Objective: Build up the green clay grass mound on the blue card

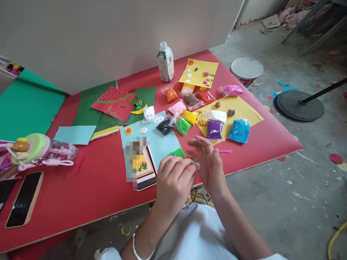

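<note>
My left hand (176, 177) is curled above the front edge of the red table (89, 184), fingers bent and pressed together. Whatever its fingers may hold is hidden. My right hand (210, 164) faces it, palm turned inward and fingers stretched out, with nothing visible in it. A flattened green piece of clay (178, 153) lies just beyond my left hand on a light blue sheet (162, 139). That sheet also bears a clay sunflower (128, 131) and white clay clouds (143, 130). Beside my left hand, a phone (146, 185) displays a picture with flowers. A pink tool (225, 151) rests right of my right hand.
Clay packets, including purple (214, 130), blue (239, 131) and green (183, 126), lie beyond my hands. A carton bottle (165, 63) stands at the back near decorated yellow paper (199, 74). Another phone (25, 199) lies left. A bucket (246, 68) stands on the floor.
</note>
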`<state>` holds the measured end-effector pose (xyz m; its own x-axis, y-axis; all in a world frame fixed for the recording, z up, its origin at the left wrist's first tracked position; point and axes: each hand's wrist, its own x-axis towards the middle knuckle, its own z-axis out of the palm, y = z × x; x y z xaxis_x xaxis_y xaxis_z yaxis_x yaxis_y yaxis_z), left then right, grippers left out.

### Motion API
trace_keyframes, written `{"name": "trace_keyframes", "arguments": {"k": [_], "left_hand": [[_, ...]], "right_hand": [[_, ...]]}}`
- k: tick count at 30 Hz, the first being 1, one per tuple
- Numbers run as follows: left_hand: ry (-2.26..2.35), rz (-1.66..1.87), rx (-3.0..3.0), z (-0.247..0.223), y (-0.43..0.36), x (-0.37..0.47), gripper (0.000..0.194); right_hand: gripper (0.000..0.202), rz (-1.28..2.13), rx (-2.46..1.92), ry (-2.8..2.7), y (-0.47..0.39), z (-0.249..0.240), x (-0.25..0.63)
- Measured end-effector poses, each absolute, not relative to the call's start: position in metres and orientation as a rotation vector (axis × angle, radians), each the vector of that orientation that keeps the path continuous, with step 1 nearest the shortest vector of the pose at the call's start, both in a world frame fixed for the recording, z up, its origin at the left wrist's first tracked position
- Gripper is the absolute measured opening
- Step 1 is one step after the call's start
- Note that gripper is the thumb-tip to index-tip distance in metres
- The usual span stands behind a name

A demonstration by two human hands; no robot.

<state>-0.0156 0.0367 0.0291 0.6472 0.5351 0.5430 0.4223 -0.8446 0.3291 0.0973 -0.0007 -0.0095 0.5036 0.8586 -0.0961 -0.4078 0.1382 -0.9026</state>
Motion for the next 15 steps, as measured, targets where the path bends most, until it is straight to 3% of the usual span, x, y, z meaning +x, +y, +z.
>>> {"name": "trace_keyframes", "arguments": {"k": [4,15], "left_hand": [[0.814,0.984,2.702,0.033,0.048,-0.024,0.010],[0.833,1.017,2.609,0.034,0.055,-0.029,0.015]], "right_hand": [[0.022,1.104,-1.190,-0.654,-0.010,-0.008,0.109],[0.021,1.074,-1.302,-0.744,-0.012,-0.003,0.115]]}}
